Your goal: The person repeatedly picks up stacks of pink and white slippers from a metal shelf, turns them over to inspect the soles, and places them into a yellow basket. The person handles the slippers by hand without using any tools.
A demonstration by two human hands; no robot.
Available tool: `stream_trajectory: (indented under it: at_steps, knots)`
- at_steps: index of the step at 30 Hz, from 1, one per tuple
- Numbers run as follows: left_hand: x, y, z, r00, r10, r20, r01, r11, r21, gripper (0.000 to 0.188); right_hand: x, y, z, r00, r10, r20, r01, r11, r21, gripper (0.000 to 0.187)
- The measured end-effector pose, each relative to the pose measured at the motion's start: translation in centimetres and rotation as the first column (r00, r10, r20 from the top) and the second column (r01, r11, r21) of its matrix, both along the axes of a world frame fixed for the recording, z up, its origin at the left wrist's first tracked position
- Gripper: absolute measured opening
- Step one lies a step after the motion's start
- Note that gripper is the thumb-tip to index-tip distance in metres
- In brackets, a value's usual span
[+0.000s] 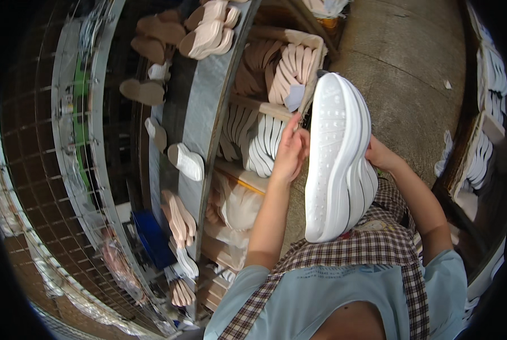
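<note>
- A thick white shoe sole (337, 161) stands upright at centre frame, tread facing the camera.
- It looks light, springy and ridged, best held by its side edges.
- The left hand (290, 154) pinches its left edge, fingers closed.
- The right hand (380, 154) cups its right side from behind; finger spread hidden.
- A crate of white soles (253, 141) sits left of centre.

Light blue short-sleeved shirt, brown-and-white checked apron straps, bare forearms

Concrete floor (401, 62), metal conveyor rack (205, 107)
</note>
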State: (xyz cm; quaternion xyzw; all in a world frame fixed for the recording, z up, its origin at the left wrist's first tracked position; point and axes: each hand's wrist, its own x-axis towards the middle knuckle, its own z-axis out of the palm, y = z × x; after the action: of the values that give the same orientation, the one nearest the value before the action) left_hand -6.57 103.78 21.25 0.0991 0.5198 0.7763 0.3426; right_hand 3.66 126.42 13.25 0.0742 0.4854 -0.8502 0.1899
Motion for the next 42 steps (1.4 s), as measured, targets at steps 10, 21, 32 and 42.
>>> stream_trajectory:
  at_steps: [10, 21, 32, 42]
  knots:
    - [5.7, -5.2, -10.4, 0.856, 0.248, 0.454, -0.206, 0.968, -0.14, 0.067, -1.4, -9.2, -5.9, 0.986, 0.165, -0.002, -0.153, 0.921, 0.357, 0.123]
    - [0.2, -27.3, -21.5, 0.851, 0.442, -0.283, -0.513, 0.584, -0.629, 0.059, -2.7, -28.5, -3.1, 0.954, -0.073, 0.292, 0.091, 0.995, -0.05, 0.076]
    - [-13.0, -40.9, -24.9, 0.979, 0.125, -0.158, -0.192, 0.332, -0.923, 0.074, -12.3, -48.2, -25.8, 0.967, 0.241, 0.082, -0.167, 0.36, 0.918, 0.053]
    - [-14.7, -45.0, -31.3, 0.936, -0.225, -0.272, -0.137, 0.479, -0.867, 0.039, -6.4, -43.7, -30.9, 0.901, 0.342, -0.267, 0.035, 0.557, 0.83, 0.023]
